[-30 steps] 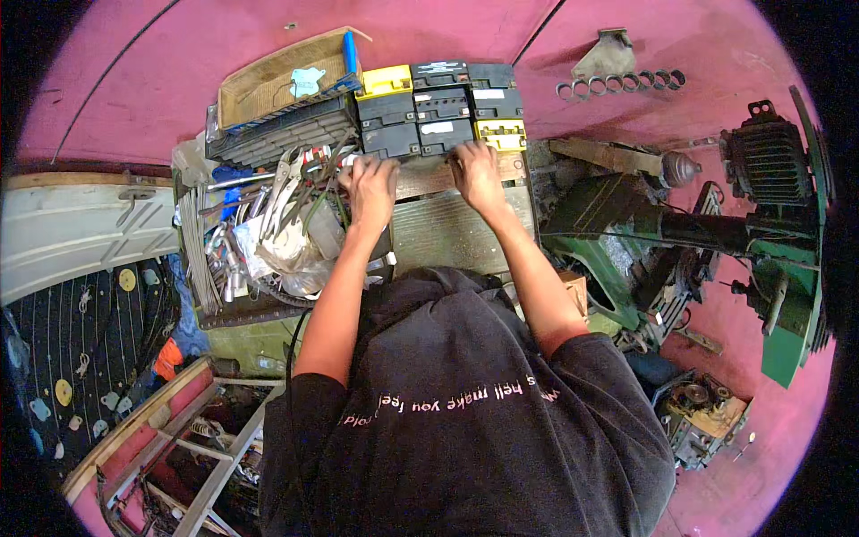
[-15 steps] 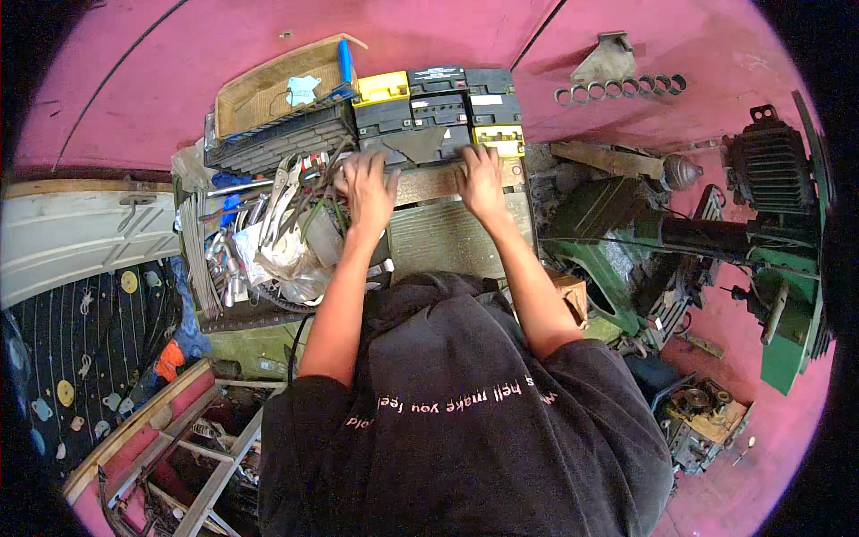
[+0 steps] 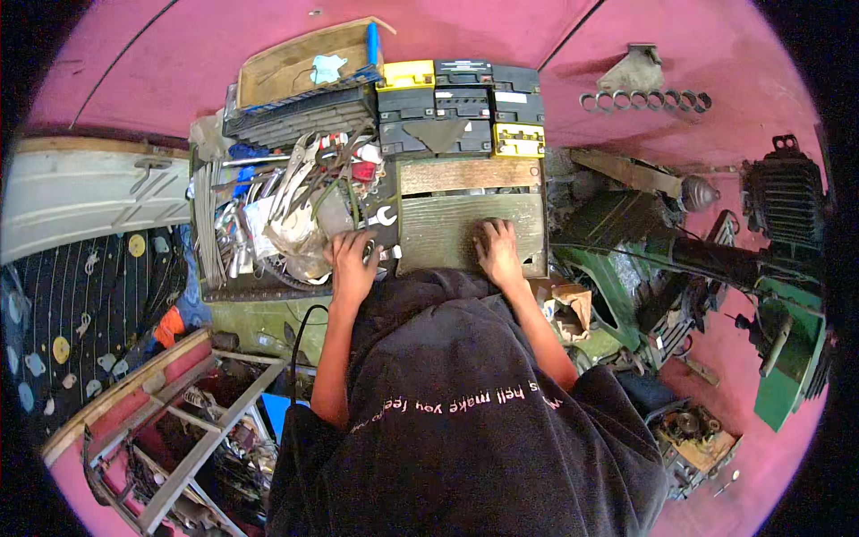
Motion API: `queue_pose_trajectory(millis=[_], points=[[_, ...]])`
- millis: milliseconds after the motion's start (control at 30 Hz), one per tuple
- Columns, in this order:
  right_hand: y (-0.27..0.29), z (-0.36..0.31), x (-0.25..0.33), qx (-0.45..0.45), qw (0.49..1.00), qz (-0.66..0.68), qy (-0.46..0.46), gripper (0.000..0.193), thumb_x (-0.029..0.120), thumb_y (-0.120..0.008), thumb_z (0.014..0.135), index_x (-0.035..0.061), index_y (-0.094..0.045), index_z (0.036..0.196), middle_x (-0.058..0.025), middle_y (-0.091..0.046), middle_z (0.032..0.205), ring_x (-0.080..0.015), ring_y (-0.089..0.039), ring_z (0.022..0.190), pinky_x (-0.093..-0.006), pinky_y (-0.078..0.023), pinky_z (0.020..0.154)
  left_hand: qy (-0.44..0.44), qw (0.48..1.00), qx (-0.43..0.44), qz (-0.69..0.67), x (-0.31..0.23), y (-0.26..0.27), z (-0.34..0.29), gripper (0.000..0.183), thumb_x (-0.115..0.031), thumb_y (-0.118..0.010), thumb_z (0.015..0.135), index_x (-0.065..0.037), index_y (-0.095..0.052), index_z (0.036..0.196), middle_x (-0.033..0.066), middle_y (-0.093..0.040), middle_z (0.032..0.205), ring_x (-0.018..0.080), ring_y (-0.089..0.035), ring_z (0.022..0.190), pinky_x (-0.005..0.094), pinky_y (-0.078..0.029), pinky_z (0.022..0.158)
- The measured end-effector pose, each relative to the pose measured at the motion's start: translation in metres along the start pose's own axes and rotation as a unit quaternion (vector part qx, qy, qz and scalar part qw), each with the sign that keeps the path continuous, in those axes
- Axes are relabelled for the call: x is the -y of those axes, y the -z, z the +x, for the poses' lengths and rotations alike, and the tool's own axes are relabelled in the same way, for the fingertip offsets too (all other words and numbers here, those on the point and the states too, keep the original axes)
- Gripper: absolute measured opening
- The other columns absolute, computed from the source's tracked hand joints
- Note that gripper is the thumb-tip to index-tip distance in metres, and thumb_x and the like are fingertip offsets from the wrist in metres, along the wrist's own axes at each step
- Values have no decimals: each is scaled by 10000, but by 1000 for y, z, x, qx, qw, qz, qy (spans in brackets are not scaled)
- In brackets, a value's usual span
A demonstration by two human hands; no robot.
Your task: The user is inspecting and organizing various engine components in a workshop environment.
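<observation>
My left hand [image 3: 352, 261] is at the near edge of the tool tray [image 3: 295, 293], beside a clear plastic bag [image 3: 291, 234]. Its thumb and fingers are apart, and I see nothing held. The fingers of my right hand [image 3: 497, 251] rest spread on a worn ridged board [image 3: 438, 228], close to the board's near side. Beyond it lies a wooden strip [image 3: 470, 175]. An open-end wrench [image 3: 385, 216] lies between the left hand and the board. Locking pliers [image 3: 298, 174] sit among the heaped tools in the tray.
Several black and yellow batteries [image 3: 463, 104] stand stacked at the back. A brown tray with a blue edge [image 3: 268, 76] sits on a grey stack to their left. A green machine [image 3: 595, 268] is at right, a metal frame [image 3: 201, 456] at lower left.
Both hands have drawn back toward my body, from the wooden strip and far tools to the near side. The whole view has shifted slightly.
</observation>
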State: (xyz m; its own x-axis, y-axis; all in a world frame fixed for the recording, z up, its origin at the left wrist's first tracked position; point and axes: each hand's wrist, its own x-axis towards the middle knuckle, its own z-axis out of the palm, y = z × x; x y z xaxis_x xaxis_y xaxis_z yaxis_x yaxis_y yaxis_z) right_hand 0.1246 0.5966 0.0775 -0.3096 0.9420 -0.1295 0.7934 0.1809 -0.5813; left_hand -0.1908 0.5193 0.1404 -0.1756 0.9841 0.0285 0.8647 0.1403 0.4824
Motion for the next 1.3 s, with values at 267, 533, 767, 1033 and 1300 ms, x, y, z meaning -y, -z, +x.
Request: queue_pose_trajectory(millis=[267,533,767,1033,1300], points=[[21,57,40,-31,991,17,129,326,130,-699,929,5,-640,1225,-220,-615,1252,-463,-528,1220,-543,-445,1096,53,997,-50,25,-3,18,-13,290,-181,-782,885,-131,-731,1166,69,-711,1219,312,-565,1252,546,-330,1092],[26,69,39,-32,983,41,176,260,74,-733,881,-3,-673,1122,-207,-645,1132,-430,-558,1125,-510,-486,997,140,981,-116,71,6,39,-59,292,-174,-777,874,-137,-726,1159,60,-707,1159,306,-570,1209,529,-314,1087],[25,71,55,71,982,6,176,283,104,-700,917,-8,-666,1174,-230,-667,1183,-467,-578,1168,-541,-470,1064,210,961,-170,59,42,40,-70,245,-187,-750,899,-146,-735,1140,63,-708,1173,312,-564,1202,537,-320,1063],[15,80,126,36,978,-1,204,231,69,-722,872,15,-689,1094,-173,-694,1092,-398,-610,1067,-494,-505,972,184,947,-243,103,79,65,6,230,-225,-757,897,-162,-739,1118,52,-718,1164,295,-565,1214,564,-312,1052],[-15,143,235,-8,961,-47,272,286,96,-726,871,84,-713,1157,-143,-699,1052,-373,-621,1064,-490,-519,936,218,955,-152,129,115,80,49,445,-303,-860,814,-139,-743,1212,64,-715,1253,318,-518,1307,611,-312,1068]])
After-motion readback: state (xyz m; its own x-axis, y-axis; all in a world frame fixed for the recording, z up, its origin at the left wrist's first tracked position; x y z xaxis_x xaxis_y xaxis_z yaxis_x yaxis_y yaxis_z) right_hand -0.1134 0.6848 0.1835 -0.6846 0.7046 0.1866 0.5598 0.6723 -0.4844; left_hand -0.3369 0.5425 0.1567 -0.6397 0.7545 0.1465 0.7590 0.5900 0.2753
